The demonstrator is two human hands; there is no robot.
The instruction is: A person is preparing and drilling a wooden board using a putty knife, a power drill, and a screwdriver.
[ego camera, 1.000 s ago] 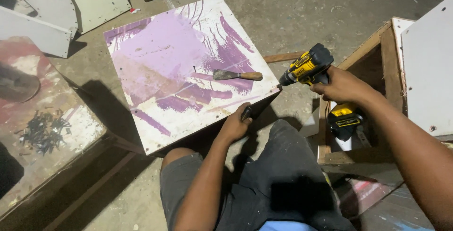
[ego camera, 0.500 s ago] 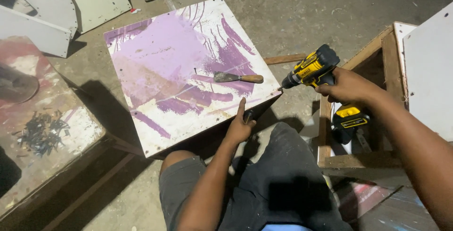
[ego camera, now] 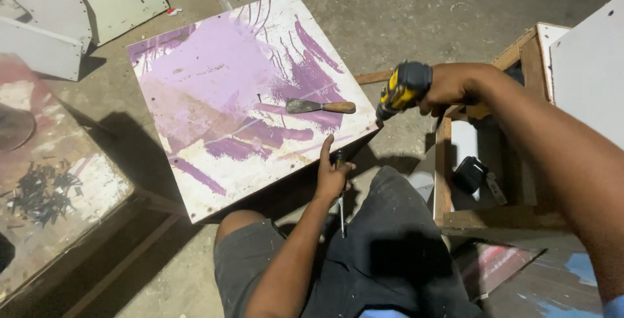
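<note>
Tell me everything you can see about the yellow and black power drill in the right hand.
The power drill has a yellow body with a black rear cap, apparently plastic. The right hand wraps its handle, hiding it and the base. It is tilted, nose pointing down and left at the near right corner of the purple-smeared white board. Its tip sits at the board's edge; whether it touches is unclear. No cord shows.
</note>
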